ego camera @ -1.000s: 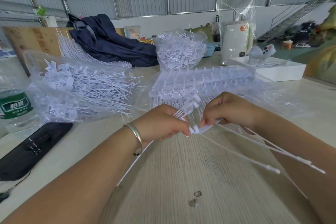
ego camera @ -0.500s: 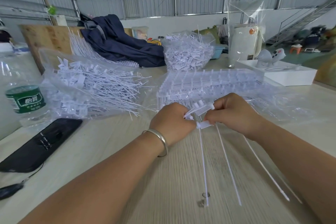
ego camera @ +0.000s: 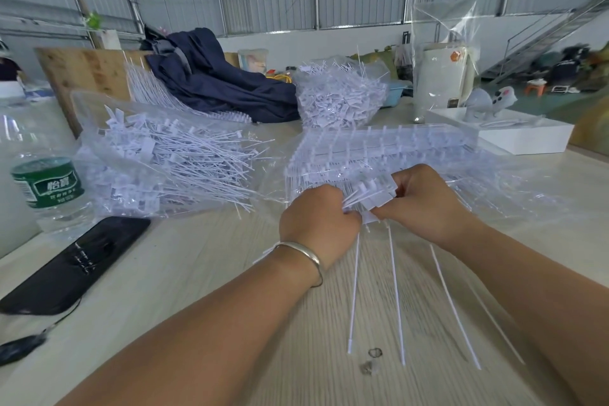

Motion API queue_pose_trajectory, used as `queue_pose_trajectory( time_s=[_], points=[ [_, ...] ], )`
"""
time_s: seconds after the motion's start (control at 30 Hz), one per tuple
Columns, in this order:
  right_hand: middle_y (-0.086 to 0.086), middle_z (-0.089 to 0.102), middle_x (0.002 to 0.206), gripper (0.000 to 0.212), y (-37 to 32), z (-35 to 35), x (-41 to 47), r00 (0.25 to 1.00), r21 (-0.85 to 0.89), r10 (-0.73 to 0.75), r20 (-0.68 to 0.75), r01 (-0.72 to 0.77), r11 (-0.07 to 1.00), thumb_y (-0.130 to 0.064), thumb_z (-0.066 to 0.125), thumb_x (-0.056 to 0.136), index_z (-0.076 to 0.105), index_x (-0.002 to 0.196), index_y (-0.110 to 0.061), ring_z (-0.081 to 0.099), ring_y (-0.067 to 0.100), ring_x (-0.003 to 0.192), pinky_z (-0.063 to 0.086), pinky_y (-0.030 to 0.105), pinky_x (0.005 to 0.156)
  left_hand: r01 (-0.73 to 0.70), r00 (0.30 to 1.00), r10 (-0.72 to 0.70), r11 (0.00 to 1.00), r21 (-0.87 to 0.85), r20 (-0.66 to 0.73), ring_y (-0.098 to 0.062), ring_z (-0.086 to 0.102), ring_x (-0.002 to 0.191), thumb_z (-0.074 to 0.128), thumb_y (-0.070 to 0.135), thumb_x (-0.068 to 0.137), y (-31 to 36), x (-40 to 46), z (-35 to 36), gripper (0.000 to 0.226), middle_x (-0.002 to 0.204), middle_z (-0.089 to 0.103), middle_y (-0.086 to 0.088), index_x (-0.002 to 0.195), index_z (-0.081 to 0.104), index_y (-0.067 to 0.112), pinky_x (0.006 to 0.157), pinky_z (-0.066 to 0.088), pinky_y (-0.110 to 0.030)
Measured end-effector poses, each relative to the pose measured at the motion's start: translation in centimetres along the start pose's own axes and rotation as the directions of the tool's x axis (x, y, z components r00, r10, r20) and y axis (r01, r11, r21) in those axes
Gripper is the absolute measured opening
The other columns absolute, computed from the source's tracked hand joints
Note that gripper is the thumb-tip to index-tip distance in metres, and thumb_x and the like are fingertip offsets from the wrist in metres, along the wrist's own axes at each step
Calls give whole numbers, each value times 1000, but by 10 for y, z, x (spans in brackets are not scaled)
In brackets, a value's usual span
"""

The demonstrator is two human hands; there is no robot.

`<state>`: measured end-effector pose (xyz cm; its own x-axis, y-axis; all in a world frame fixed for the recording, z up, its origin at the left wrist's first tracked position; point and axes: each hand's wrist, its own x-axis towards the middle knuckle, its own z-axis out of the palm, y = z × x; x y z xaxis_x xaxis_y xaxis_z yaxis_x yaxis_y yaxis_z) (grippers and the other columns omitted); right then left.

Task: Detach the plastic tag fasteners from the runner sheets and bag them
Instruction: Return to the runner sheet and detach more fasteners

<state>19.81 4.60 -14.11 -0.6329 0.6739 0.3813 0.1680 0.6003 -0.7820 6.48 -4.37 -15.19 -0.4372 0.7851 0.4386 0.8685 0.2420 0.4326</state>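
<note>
At the middle of the tabletop (ego camera: 197, 273), your two hands meet over a small piece of runner sheet (ego camera: 372, 193). Your left hand (ego camera: 318, 219), with a silver bangle (ego camera: 304, 252) on its wrist, has its fingers curled around a bundle of white fasteners whose heads fan out above the knuckles. Your right hand (ego camera: 423, 204) pinches the runner sheet's flat tab end between thumb and fingers, close against the left hand's fingertips. Several long thin fastener tails (ego camera: 393, 290) hang down from between your hands and lie across the wood toward you; near their tips sit two tiny bits, too small to make out.

Just beyond your hands lies a stack of runner sheets (ego camera: 389, 148) on clear plastic wrap. Left of that, an open clear bag (ego camera: 158, 161) holds a heap of loose fasteners. Farther back stands a second full bag (ego camera: 339, 95), beside a dark blue jacket (ego camera: 217, 82). At the left edge you have a water bottle with a green label (ego camera: 46, 186) and, nearer you, a black phone (ego camera: 75, 265). A white box (ego camera: 524, 138) sits at the far right.
</note>
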Motion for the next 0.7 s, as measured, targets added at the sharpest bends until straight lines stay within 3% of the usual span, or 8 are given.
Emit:
queue_pose_trajectory(
  time_s=[0.1, 0.17, 0.27, 0.33, 0.4, 0.5, 0.63, 0.7],
  points=[
    [9, 36, 54, 34, -6, -1, 0, 1000, 2, 31, 0, -31, 1000, -5, 80, 71, 56, 64, 18, 28, 14, 52, 25, 20, 48, -31, 999, 31, 1000, -5, -27, -22, 49, 61, 56, 28, 82, 1, -1, 3, 29, 60, 46, 2, 59, 43, 15, 51, 28, -27],
    [8, 34, 51, 28, -14, -5, -3, 996, 37, 68, 51, -70, 997, -4, 78, 62, 55, 54, 10, 27, 13, 48, 25, 17, 46, -38, 997, 42, 998, 50, -68, -21, 45, 58, 54, 29, 83, -6, 1, 2, 31, 58, 43, 3, 58, 40, 17, 49, 25, -26],
    [5, 42, 45, 13, -26, -15, -11, 986, 177, 49, 159, -78, 981, -10, 63, 53, 65, 53, 3, 33, 6, 43, 29, 12, 43, 197, 975, -189, 978, 68, -114, -23, 51, 61, 50, 25, 89, -44, 17, -21, 28, 61, 48, 3, 63, 46, 18, 49, 29, -27],
    [10, 47, 51, 7, -22, -23, -11, 995, 246, 31, 94, -54, 968, -4, 66, 63, 69, 61, 3, 36, 5, 44, 30, 12, 44, 298, 944, -302, 953, -48, -129, -23, 53, 60, 52, 20, 88, -66, 23, -32, 23, 63, 52, -1, 66, 49, 15, 48, 30, -27],
    [6, 45, 50, 10, -13, -27, -6, 997, 268, 69, 31, -74, 960, 5, 63, 78, 70, 71, 3, 35, 6, 43, 28, 11, 43, 247, 956, -266, 957, -152, -124, -20, 48, 56, 60, 20, 84, -58, 20, -29, 26, 61, 49, 1, 63, 46, 16, 47, 28, -27],
    [-5, 50, 50, 10, -3, -22, -3, 992, 161, 123, 22, -125, 979, 5, 62, 84, 71, 81, 0, 43, 4, 47, 34, 10, 49, 158, 984, -178, 930, -333, -30, -14, 47, 56, 74, 25, 78, -30, 12, -14, 30, 63, 50, 5, 66, 47, 20, 52, 34, -27],
    [-3, 50, 53, 9, -1, -18, -7, 994, 93, 107, 25, -109, 990, -2, 65, 83, 71, 79, -8, 43, 11, 52, 35, 20, 57, 102, 994, -107, 914, -393, 10, -3, 42, 46, 68, 28, 86, -22, 8, -9, 34, 48, 48, 13, 60, 46, 22, 46, 28, -17],
    [0, 49, 55, 9, -4, -17, -8, 996, 92, 83, 19, -85, 992, -3, 65, 83, 71, 79, -9, 42, 15, 55, 34, 26, 59, 122, 993, -114, 894, -432, 45, -5, 43, 44, 62, 30, 91, -18, 3, -12, 38, 44, 47, 13, 58, 47, 19, 46, 31, -17]
  ],
)
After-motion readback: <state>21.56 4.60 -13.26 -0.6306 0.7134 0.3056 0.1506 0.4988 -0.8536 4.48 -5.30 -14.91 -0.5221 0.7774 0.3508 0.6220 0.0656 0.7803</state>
